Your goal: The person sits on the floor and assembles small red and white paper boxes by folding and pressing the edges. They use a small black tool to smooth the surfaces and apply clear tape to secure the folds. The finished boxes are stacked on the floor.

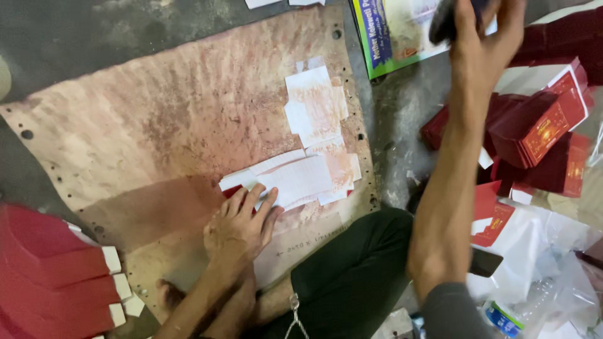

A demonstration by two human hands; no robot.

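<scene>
A dark grey concrete floor is seen from above, w/ a large stained pinkish-brown board laid flat across it, small holes along its edges. At the board's lower left corner a fanned stack of red card blanks w/ white end tabs is laid. At far right a loose pile of folded red cartons w/ gold print is heaped, just above crumpled clear plastic bags. A glossy green-and-blue printed sheet is seen at top. Near the board's right edge, a fanned row of white paper flaps is pressed flat under the left hand, fingers spread, palm down. The right hand is raised well apart, closed round a dark object, blurred; kind can't be told
</scene>
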